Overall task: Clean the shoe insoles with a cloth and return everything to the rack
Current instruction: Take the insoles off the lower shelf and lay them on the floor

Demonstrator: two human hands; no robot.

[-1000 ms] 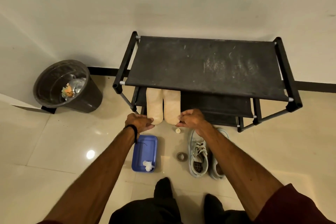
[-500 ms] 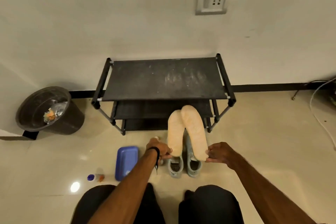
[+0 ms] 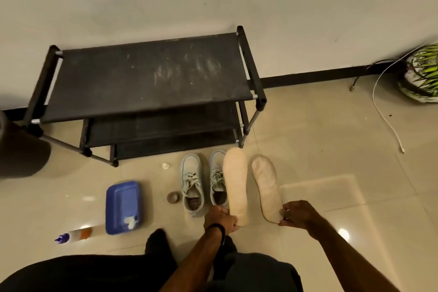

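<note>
Two beige insoles are held by their heel ends above the floor. My left hand (image 3: pixel 221 218) grips the left insole (image 3: pixel 235 180), which overlaps the right shoe. My right hand (image 3: pixel 297 215) pinches the right insole (image 3: pixel 266 185), held apart to the right over bare tile. A pair of pale blue-grey sneakers (image 3: pixel 201 182) stands on the floor in front of the black three-shelf rack (image 3: pixel 147 83). A blue tray (image 3: pixel 123 206) with a small white cloth (image 3: pixel 130 220) in its near end lies left of the shoes.
A spray bottle (image 3: pixel 74 236) lies on the floor left of the tray. A small roll (image 3: pixel 173 197) and a white cap (image 3: pixel 165 165) sit between tray and shoes. A helmet (image 3: pixel 422 73) and a white cable (image 3: pixel 384 106) are at the far right. A dark bin edge is at the far left.
Both hands drew the insoles out of the rack's lower shelf, back towards me and to the right, and spread them apart. The view swung right, bringing the helmet in.
</note>
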